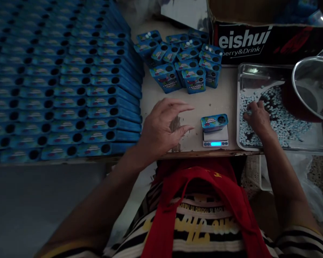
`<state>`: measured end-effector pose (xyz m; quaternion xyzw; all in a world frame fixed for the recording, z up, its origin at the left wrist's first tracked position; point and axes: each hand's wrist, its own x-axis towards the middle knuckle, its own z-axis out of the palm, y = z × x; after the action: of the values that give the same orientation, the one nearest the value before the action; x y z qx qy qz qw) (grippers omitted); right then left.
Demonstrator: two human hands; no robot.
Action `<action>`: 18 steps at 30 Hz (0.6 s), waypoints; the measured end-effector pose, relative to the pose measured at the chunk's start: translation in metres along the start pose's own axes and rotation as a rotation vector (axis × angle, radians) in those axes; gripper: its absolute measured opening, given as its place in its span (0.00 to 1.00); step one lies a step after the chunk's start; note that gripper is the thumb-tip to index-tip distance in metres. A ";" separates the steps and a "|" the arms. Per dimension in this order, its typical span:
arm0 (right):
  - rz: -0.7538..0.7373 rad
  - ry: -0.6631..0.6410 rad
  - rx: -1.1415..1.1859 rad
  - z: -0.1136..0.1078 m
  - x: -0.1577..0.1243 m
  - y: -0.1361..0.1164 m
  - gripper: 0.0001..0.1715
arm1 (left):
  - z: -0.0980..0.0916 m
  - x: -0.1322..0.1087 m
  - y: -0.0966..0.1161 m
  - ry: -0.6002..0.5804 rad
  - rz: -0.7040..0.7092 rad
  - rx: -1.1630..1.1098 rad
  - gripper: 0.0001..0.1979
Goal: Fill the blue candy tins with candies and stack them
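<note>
My left hand (167, 125) hovers over the table, thumb and fingers spread apart with nothing between them. Just right of it, a small blue candy box (214, 122) marked "Caramelo Macizo" rests on a digital scale (215, 139) with a lit blue display. Inside a metal tray (239, 138), my right hand (259, 120) has its fingers curled down into loose pale blue and white candies (282, 132). Its fingertips are partly hidden, so how many candies they hold cannot be seen.
Rows of blue boxes (102, 102) fill the table's left side. Several more boxes (193, 81) stand behind the scale, some with candies on top. A steel bowl (316, 89) sits over the tray's right part. A black carton (274, 43) stands at the back.
</note>
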<state>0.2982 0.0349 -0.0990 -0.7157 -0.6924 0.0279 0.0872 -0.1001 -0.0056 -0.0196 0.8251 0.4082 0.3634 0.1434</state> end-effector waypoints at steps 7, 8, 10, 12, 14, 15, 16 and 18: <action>0.164 0.184 0.336 -0.013 0.003 0.010 0.08 | -0.007 0.017 0.007 -0.174 0.103 0.061 0.17; 0.201 0.236 0.418 -0.016 0.003 0.011 0.07 | -0.007 0.019 0.009 -0.195 0.086 0.059 0.18; 0.277 0.307 0.651 -0.022 0.003 0.013 0.07 | -0.006 0.021 0.011 -0.203 0.078 0.051 0.19; 0.369 0.311 0.985 -0.026 0.006 0.018 0.06 | -0.004 0.023 0.013 -0.173 0.123 0.027 0.21; 0.463 0.233 1.327 -0.028 0.010 0.026 0.07 | -0.001 0.024 0.014 -0.138 0.174 0.004 0.22; 0.504 0.175 1.462 -0.029 0.012 0.029 0.07 | 0.000 0.024 0.015 -0.132 0.187 -0.001 0.23; 0.540 0.118 1.564 -0.030 0.014 0.033 0.07 | 0.002 0.025 0.015 -0.132 0.188 0.001 0.23; 0.584 0.033 1.668 -0.031 0.016 0.037 0.07 | 0.005 0.026 0.017 -0.140 0.178 0.021 0.24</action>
<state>0.3402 0.0468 -0.0728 -0.5676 -0.2347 0.5349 0.5802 -0.0764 0.0047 -0.0017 0.8828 0.3262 0.3119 0.1303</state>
